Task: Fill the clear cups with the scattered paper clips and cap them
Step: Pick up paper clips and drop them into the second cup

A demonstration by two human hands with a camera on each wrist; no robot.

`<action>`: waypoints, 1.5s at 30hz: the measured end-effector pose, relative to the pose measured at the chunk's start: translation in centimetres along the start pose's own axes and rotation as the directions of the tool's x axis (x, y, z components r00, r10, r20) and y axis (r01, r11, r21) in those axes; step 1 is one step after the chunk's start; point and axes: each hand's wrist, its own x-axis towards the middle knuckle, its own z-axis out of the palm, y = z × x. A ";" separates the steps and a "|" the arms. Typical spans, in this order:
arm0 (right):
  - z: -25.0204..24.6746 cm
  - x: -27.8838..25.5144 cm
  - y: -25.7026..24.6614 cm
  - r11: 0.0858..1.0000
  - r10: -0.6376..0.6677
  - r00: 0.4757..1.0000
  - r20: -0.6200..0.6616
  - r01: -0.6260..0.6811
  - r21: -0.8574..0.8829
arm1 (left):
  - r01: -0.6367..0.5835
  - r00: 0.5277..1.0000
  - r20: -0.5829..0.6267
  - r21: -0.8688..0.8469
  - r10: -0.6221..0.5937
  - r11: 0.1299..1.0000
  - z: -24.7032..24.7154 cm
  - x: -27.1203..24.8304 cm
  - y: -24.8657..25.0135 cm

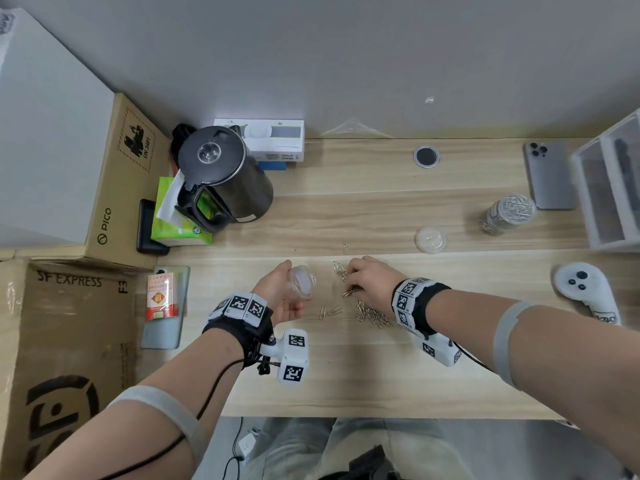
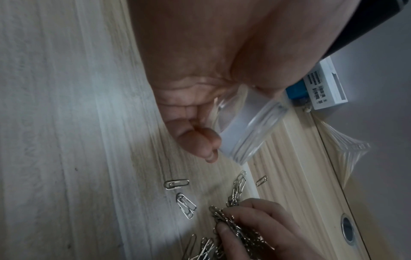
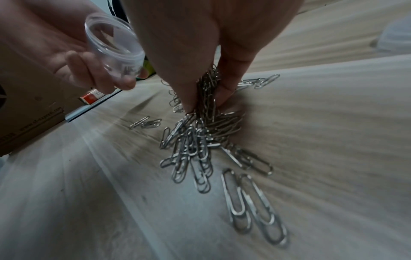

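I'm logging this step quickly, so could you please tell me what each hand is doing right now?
Left hand: holds the clear cup, uncapped.
Right hand: pinches a bunch of paper clips.

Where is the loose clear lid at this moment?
In the head view the clear lid lies on the desk, to the right, beyond the right hand and just left of the cup already full of clips.

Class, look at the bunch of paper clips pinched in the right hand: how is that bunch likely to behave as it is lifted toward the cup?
The paper clips hang tangled from the right hand, so some will probably drag along or drop off. They look like thin, shiny wire: likely light and slippery. The cup in the left hand is tilted, so clips may slide in easily.
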 end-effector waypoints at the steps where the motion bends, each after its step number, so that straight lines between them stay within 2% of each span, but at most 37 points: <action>1: -0.3 -0.1 0.0 1.000 0.009 1.000 0.004 -0.009 0.005 | 0.000 1.000 -0.001 -0.004 0.000 1.000 0.2 -0.1 0.0; 11: -3.6 -1.0 0.3 0.976 0.141 0.987 -0.072 -0.126 0.179 | 0.045 0.997 0.061 -0.061 -0.041 0.997 2.5 -0.3 0.3; 16: -5.5 -0.8 -1.9 0.961 0.094 0.985 -0.145 -0.051 0.272 | 0.049 0.990 0.134 -0.045 -0.042 0.998 3.8 -0.2 0.5; 19: -5.5 -0.5 -3.1 0.953 0.075 0.989 -0.130 -0.033 0.300 | 0.048 0.986 0.165 -0.071 -0.036 0.996 4.7 -0.2 0.4; 26: -4.8 -0.3 -4.2 0.962 0.076 0.990 -0.119 -0.042 0.268 | 0.044 0.984 0.175 -0.117 -0.023 0.992 4.9 -0.7 0.8; 35: -5.8 -1.6 -4.7 0.901 0.054 0.994 -0.100 -0.005 0.435 | 0.036 0.984 0.178 -0.118 -0.014 0.992 4.7 -0.7 0.2; 45: -4.6 -2.1 -4.8 0.883 0.099 0.950 -0.295 0.052 0.466 | 0.041 0.955 0.295 -0.082 -0.015 0.996 5.2 -0.9 -0.5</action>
